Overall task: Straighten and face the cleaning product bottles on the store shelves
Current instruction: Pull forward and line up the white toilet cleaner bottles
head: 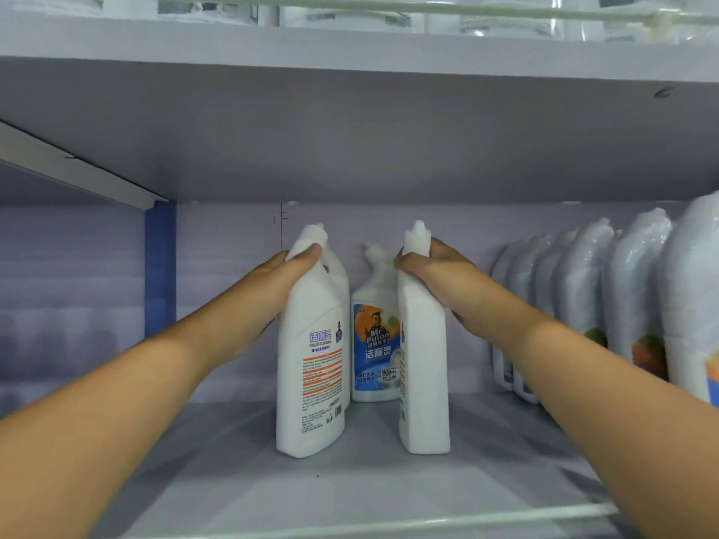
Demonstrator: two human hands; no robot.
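Two white bottles stand on the shelf (350, 496), one in each of my hands. My left hand (268, 289) clamps the neck of the left bottle (311, 367), back label toward me. My right hand (435, 278) clamps the right bottle (424, 367), turned edge-on. Between my hands, farther back, a third bottle (375, 344) shows its blue front label.

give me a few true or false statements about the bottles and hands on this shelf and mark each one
1. The left hand grips the neck of a bottle showing its back label. True.
2. The right hand is empty. False: it holds the edge-on bottle by the neck.
3. The bottle between them shows its blue front label. True.
4. The shrink-wrapped bottles stand on the left. False: they stand on the right.
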